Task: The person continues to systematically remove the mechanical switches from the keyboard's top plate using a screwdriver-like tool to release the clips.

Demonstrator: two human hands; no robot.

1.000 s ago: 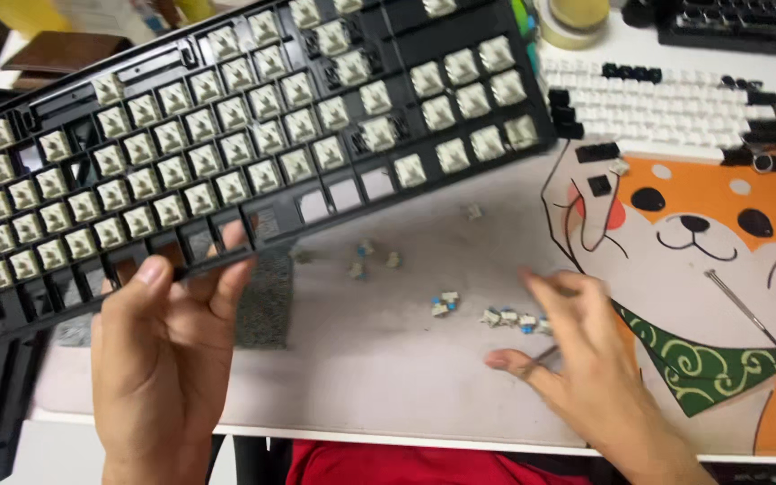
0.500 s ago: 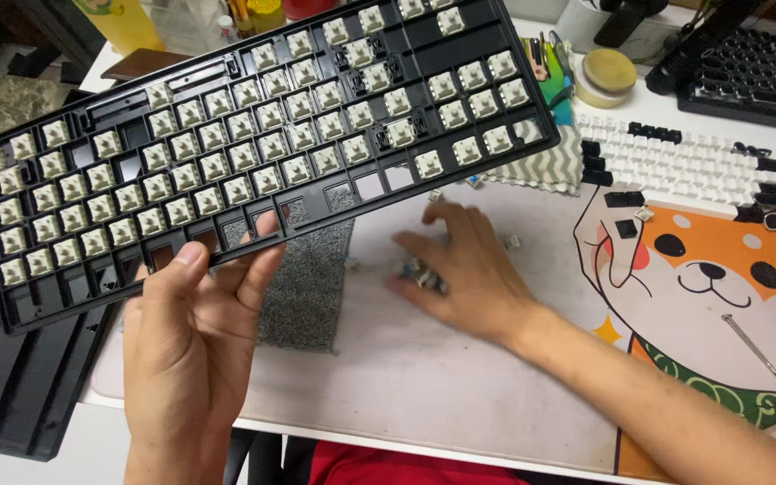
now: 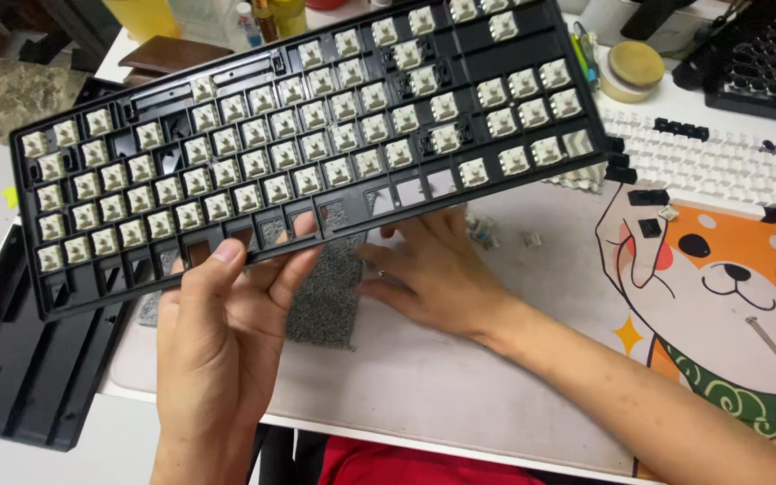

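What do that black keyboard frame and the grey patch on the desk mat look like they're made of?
The black keyboard frame, held by the left hand, looks like matte moulded plastic: thin ribs, dull sheen, though painted metal is possible. The grey patch looks like coarse woven fabric or foam: speckled, fuzzy, no shine.

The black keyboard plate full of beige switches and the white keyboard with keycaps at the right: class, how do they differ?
The black keyboard plate full of beige switches is held tilted in the air by the left hand; the white keyboard with keycaps lies flat on the desk mat. The plate shows bare switches and empty slots; the white keyboard wears caps, some black. Both have rows of key positions.
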